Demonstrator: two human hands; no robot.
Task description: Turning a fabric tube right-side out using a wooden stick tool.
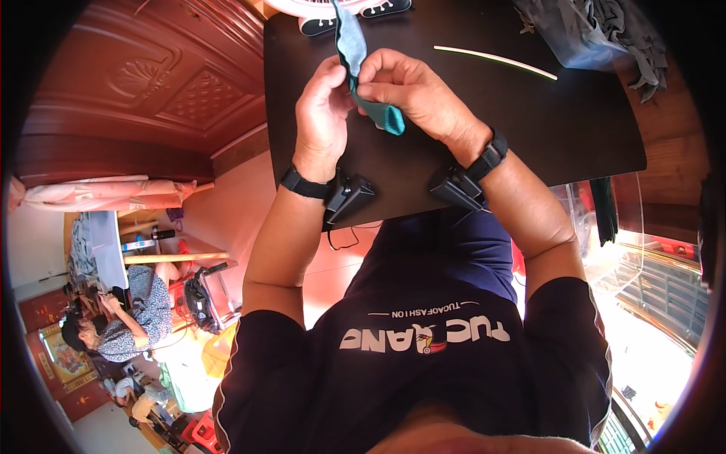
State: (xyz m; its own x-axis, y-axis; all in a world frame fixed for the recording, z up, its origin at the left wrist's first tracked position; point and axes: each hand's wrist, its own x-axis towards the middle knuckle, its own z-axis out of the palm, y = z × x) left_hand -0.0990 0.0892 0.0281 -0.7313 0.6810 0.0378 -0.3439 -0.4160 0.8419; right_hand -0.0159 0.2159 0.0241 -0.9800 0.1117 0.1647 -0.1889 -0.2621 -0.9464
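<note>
Head view: at twelve o'clock, a narrow teal cloth strip with a pale grey-blue face (389,117) is held between two bare hands over a smooth, dark brown table (529,129). The left hand (324,110) has its thumb pressed to the strip's edge, its fingers partly hidden behind; the right hand (412,85) pinches the cloth between thumb and forefinger, so both are closed on it, though how firmly I cannot tell. The weak spot looks to be the turn under those fingertips, with the pale face toward twelve o'clock and the teal face toward five: if either pinch loosened, the cloth could slip out of line or the turn spring open. Because the teal end is unsupported, an uneven pull by the right hand might skew it. Toward twelve o'clock the other end crosses a pink-and-white object with black shoe-shaped parts (318,26), where a quick tug could snag. A thin, curved white strip (495,62) at one o'clock seems too far off to interfere, but the black boxes strapped to the wrists (354,198) could bump each other if the forearms drew together
</note>
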